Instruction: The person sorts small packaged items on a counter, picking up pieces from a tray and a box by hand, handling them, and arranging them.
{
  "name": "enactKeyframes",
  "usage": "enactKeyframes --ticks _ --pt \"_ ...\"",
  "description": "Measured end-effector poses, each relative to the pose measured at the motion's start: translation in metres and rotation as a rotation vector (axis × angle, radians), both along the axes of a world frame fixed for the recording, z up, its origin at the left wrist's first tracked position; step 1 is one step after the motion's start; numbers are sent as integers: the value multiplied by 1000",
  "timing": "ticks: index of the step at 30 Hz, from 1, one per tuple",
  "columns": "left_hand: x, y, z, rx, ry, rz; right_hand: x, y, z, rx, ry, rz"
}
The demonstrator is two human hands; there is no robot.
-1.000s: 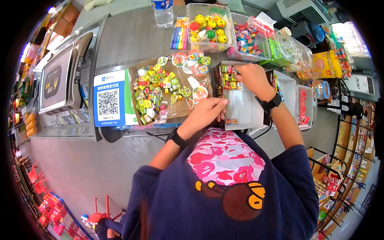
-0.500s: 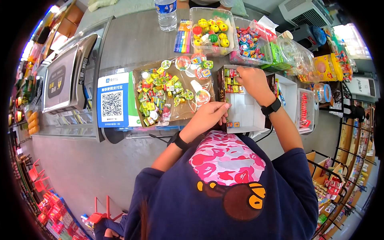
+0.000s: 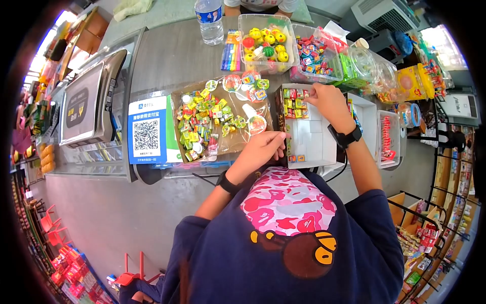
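A white-lined box (image 3: pixel 309 139) lies in front of me, with small wrapped candies (image 3: pixel 295 105) in rows at its far left and a few orange pieces (image 3: pixel 296 158) at the near left corner. My right hand (image 3: pixel 329 105) is over the far end, fingertips pinched beside the candies; what they hold is hidden. My left hand (image 3: pixel 263 149) is at the box's near left wall, fingers curled together, their contents not visible. Left of it, a brown cardboard tray (image 3: pixel 233 142) holds a heap of green and yellow wrapped candies (image 3: pixel 197 126) and round clear-packed sweets (image 3: pixel 256 124).
A payment QR sign (image 3: pixel 147 133) stands left of the tray. Behind are a water bottle (image 3: pixel 209 23), coloured pens (image 3: pixel 231 50), a tub of yellow toys (image 3: pixel 266 43) and a candy tub (image 3: pixel 315 58). Clear jars (image 3: pixel 372 68) stand right. Another person's arms (image 3: pixel 233 10) show across the counter.
The view has shifted slightly. My right hand has moved a little right along the far end of the box, its fingers still pinched. My left hand stays at the near left wall.
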State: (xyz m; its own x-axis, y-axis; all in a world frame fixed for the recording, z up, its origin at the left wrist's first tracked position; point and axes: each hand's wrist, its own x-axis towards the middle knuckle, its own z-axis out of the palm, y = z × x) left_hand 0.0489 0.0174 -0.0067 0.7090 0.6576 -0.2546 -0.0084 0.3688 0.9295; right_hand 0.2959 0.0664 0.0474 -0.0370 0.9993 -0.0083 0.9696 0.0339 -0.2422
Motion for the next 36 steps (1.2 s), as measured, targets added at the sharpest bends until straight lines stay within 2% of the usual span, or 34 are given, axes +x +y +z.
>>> enactKeyframes --ticks 5,15,27,30,34,36 --pt "-1 -1 6 -10 23 -6 28 4 -37 -36 -70 92" --pt "-1 -4 4 -21 24 -8 15 10 -33 -126 18 34" --pt "-10 -1 12 -10 77 20 16 11 -28 -84 25 84" --pt "-22 -1 12 -37 73 69 15 10 -25 -118 109 45" --pt "-52 -1 26 93 111 164 17 8 -30 -80 21 119" --pt "-72 2 30 436 356 352 16 6 -25 -71 138 9"
